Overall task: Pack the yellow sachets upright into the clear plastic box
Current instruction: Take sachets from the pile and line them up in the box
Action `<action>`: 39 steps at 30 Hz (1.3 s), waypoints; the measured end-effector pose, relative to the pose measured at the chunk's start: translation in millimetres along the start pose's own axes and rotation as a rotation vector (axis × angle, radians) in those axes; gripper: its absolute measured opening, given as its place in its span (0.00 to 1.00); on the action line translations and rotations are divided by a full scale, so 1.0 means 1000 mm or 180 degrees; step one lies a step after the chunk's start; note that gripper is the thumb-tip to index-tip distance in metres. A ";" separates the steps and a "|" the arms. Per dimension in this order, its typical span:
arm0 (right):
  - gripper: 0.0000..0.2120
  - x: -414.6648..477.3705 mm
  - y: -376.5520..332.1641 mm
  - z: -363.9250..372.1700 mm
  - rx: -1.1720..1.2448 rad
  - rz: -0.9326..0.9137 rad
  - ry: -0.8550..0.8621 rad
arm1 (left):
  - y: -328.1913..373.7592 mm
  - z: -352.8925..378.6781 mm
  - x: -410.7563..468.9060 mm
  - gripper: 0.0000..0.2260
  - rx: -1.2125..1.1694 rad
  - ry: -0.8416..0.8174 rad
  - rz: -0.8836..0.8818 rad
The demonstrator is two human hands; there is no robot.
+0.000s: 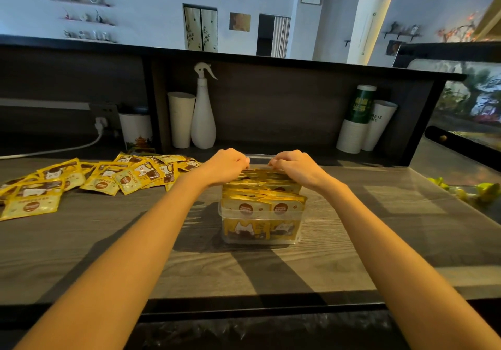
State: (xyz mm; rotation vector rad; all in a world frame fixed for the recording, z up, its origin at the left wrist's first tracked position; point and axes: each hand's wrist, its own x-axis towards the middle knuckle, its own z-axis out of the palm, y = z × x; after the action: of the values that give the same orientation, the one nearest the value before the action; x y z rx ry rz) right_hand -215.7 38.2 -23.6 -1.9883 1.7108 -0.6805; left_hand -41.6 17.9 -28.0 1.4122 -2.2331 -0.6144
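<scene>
The clear plastic box (260,231) sits on the counter nearest the person, with yellow sachets (264,201) standing upright in rows inside. At its far end the left hand (226,166) and right hand (294,167) curl their fingers over the rearmost sachet tops, pinching them. The sachets look light, floppy and slick, so the stiffer sealed top edge seems the best hold. Loose sachets (81,184) lie to the left.

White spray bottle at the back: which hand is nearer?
Left. The left hand is just front-right of the white plastic spray bottle; the right hand is farther right. Both pinch packed yellow sachets.
</scene>
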 end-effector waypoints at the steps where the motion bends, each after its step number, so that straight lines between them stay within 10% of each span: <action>1: 0.14 0.000 -0.003 0.001 -0.0033 -0.0063 0.0116 | -0.001 -0.001 -0.001 0.17 0.0007 0.0081 0.0012; 12: 0.11 -0.021 -0.086 0.051 0.0358 -0.0916 0.1170 | -0.040 -0.058 -0.081 0.12 0.0301 0.1449 -0.0388; 19: 0.11 -0.023 -0.146 0.120 0.0421 -0.1141 0.0830 | -0.106 -0.072 -0.134 0.11 0.0607 0.1490 -0.1021; 26: 0.13 0.018 -0.145 0.193 -0.0059 -0.0671 0.0066 | -0.158 -0.060 -0.124 0.10 0.0543 0.0948 -0.1423; 39: 0.16 0.112 -0.131 0.215 0.0248 0.0438 0.0483 | -0.209 -0.064 -0.052 0.16 -0.0071 0.1517 -0.2173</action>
State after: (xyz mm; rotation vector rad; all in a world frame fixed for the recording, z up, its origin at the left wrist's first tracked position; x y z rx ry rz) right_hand 32.1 -52.3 -102.8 -1.7873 1.8587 -0.8541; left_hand 166.6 -24.0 -102.2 2.0594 -1.3590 -0.4322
